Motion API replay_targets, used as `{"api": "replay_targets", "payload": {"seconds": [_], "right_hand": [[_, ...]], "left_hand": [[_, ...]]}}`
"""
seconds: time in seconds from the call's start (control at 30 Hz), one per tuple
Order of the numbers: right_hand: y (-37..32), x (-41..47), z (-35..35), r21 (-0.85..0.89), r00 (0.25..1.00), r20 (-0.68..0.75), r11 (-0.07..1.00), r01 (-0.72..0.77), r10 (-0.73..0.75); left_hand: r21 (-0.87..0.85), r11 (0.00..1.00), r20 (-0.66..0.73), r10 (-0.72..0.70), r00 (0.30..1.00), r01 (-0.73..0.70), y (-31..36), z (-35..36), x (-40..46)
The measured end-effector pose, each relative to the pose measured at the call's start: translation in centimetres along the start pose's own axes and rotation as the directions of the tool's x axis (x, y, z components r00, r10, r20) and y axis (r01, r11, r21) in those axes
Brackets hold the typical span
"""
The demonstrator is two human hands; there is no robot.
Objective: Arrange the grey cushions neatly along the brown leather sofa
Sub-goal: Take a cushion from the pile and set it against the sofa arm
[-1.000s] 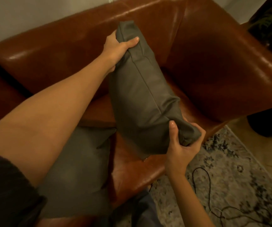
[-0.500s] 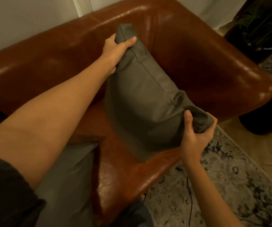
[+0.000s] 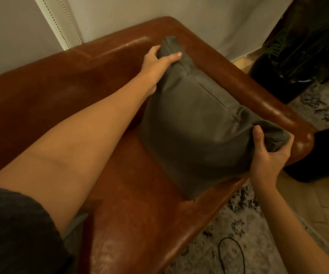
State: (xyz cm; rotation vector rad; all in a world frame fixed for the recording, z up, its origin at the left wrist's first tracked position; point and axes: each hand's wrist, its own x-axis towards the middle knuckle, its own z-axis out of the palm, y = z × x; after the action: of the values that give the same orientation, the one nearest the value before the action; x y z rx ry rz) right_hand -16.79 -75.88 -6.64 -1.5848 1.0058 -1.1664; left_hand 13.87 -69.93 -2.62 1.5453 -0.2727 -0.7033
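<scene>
Nearest, at the sofa's front edge by the bottom-left of view, a sliver of a 2nd grey cushion peeks out under the left forearm; can't tell how it lies, mostly hidden. On the floor beside the front edge: patterned rug w/ a thin black cable. Mid-view, right hand pinches the near corner of the grey cushion, thumb on top, fingers curled under, clamped on fabric. Cushion stands on its lower edge on the seat, at the sofa's right end, leaning toward the right armrest; can't tell if it touches it. Further back, left hand grips the cushion's top far corner, thumb over the seam, fingers behind, near the backrest. Beyond: wall, dark potted plant past the armrest. Progress, as a guess: this cushion is roughly at its spot but not released or squared up; the 2nd one prob. remains to be placed.
</scene>
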Motion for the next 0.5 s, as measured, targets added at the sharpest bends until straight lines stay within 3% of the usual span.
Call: {"api": "replay_targets", "payload": {"seconds": [0.5], "right_hand": [[2.1,4.7,-6.3,-0.105,0.978,-0.209,0.994,-0.016,-0.006]], "left_hand": [[0.335,0.938,0.141,0.042,0.989,-0.087,-0.3,5.9,1.6]]}}
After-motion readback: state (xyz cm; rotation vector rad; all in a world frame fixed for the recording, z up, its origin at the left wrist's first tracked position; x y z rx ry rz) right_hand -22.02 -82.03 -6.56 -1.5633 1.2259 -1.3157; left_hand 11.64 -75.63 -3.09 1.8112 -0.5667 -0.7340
